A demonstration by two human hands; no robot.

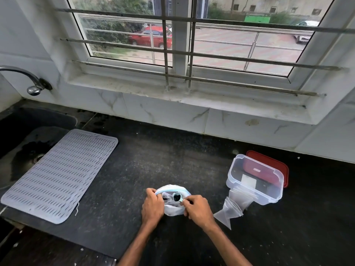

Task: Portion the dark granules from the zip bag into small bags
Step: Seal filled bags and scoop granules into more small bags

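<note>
Zip bag point(173, 209) sits near centre of the dark desk point(153, 154), upright, its mouth held open with the blue zip strip curving round the far side. Dark contents show inside, though the level can't be read.

Left grip point(152, 205) is clamped on the bag's left rim, fingers curled over the edge. Right grip point(196, 207) is pinched together on the handle of a small pale-blue scoop point(177, 197). The scoop bowl is at the bag mouth, just inside the near rim, loaded with dark granules point(176, 197). Both forearms come in from the near edge.

Small bags point(230, 210) are clear, bunched and empty-looking. They lie on the desk just right of the right grip, their far end touching the near-left wall of a clear plastic container point(269, 196). I can't tell whether they come from inside it or from under it. The container's open top is tipped toward the camera, and a red lid point(272, 162) lies behind it, partly seen through the clear walls.

Left side of the desk: a grey ribbed drying mat point(59, 175) lies angled, its far-left part overhanging a dark sink point(11, 131). A chrome tap point(28, 77) is on the wall above the sink. Along the far side are marble-look tiles and a barred window point(182, 45) – a red car is parked outside.
</note>
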